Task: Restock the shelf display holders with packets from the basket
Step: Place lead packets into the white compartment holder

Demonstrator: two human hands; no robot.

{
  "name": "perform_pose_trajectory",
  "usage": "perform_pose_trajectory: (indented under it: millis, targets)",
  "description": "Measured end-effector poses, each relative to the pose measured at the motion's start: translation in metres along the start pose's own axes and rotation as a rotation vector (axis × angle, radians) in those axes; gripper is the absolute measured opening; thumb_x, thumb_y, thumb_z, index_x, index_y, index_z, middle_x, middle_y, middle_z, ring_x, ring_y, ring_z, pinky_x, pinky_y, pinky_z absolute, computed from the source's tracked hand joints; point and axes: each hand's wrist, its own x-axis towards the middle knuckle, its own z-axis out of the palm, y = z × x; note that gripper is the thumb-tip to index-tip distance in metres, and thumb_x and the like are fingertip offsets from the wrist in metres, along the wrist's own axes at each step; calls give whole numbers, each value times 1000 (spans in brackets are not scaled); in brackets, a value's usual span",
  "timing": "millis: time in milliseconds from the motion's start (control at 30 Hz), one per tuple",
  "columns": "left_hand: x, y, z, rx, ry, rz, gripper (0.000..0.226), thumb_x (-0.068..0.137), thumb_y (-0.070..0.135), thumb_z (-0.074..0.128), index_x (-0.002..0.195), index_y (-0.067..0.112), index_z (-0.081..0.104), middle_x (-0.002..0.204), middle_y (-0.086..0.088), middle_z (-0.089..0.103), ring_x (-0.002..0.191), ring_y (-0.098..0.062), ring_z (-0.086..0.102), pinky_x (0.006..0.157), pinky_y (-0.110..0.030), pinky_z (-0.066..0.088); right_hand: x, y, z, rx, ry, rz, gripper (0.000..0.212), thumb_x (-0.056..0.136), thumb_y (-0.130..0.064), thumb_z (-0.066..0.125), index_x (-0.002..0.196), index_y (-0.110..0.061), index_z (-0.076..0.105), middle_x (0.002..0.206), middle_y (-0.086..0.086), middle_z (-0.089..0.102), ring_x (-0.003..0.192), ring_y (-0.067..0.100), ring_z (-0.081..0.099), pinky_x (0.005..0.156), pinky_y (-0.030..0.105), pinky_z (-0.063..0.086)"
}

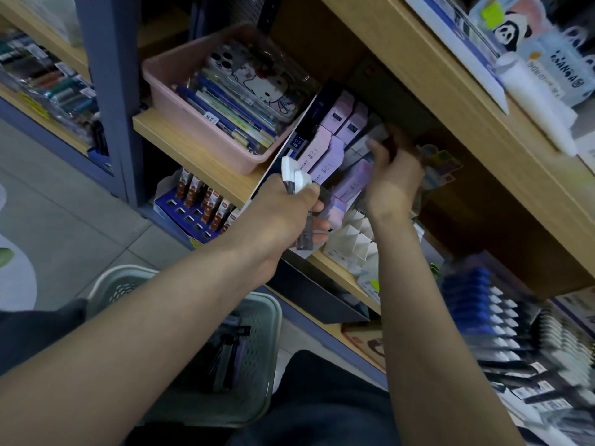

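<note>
A tilted display holder (301, 136) on the wooden shelf (193, 152) carries rows of lilac and dark lead packets (341, 123). My right hand (394, 175) reaches into the holder's upper rows and pinches a grey packet (373, 136) there. My left hand (286, 214) grips a small bunch of packets (297, 178), white-topped and dark, in front of the holder's lower edge. The grey-green basket (257, 365) sits low between my forearms, with dark and purple packets (225, 358) inside.
A pink tub (180, 91) of pens and cartoon pencil cases stands left of the holder. White folded card dividers (357, 236) sit just below my hands. A blue display of brown-capped items (199, 204) is on the lower shelf. Blue-and-white pens (483, 304) hang at right.
</note>
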Motion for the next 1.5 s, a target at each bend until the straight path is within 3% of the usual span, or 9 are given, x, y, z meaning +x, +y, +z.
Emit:
perform_pose_trajectory:
  millis: [167,333,633,733,867,1067,1167,1367,1500]
  targets:
    - [2,3,1,-35,-8,0,14,98,15,46,109,8,49,87,-7,55,54,-11,59,62,-33,57,2,4,8,-92,-5,-54,31,94,-25,55,124,-19,58,124,5,59,104,18,57,79,17,37]
    - [2,5,-1,-38,-6,2,6,97,15,47,102,12,50,89,-9,57,50,-8,61,62,-34,58,5,4,11,-2,150,-56,22,86,-11,65,106,-4,59,94,9,65,76,9,52,63,13,35]
    - [2,6,-12,87,-68,67,9,93,18,54,102,15,57,92,-7,68,68,-12,68,64,-31,60,-22,-11,4,33,158,-64,19,95,-16,47,106,-6,59,104,9,56,91,21,55,77,32,46]
    - [1,8,-14,155,-79,101,8,92,18,55,86,19,58,84,-6,67,56,-9,65,56,-25,58,-49,-29,-9,235,-150,43,21,99,-24,43,90,-20,62,91,-1,64,84,13,59,81,35,50]
    - [-1,5,-14,258,-107,171,11,93,20,53,84,20,59,79,-5,67,53,-9,64,50,-21,54,-60,-42,-29,398,-607,198,27,95,-31,51,79,-15,64,65,-2,59,58,6,54,58,18,46]
    - [-3,0,-16,366,-104,233,18,98,29,43,93,20,58,76,-7,65,54,-12,62,50,-25,54,-63,-31,-45,500,-751,200,8,93,-16,56,94,-17,64,71,-5,64,59,-1,58,57,12,47]
    - [0,-3,-15,412,-31,203,25,100,31,37,86,17,52,73,-6,62,53,-10,61,50,-25,55,-66,-24,-49,548,-659,232,11,95,-17,51,101,-13,60,79,-1,63,61,2,57,57,13,48]
    - [13,-14,-6,674,51,303,22,100,33,37,80,24,40,63,-2,46,37,-7,43,44,-26,37,-69,12,-62,504,-39,170,5,98,-16,45,99,-13,49,87,1,58,67,9,56,55,16,47]
    - [20,-26,7,702,33,242,18,97,20,42,91,4,41,56,-7,46,29,-8,43,40,-26,37,-75,54,-78,290,109,131,2,98,-21,47,98,-19,47,85,-11,55,74,5,57,70,41,53]
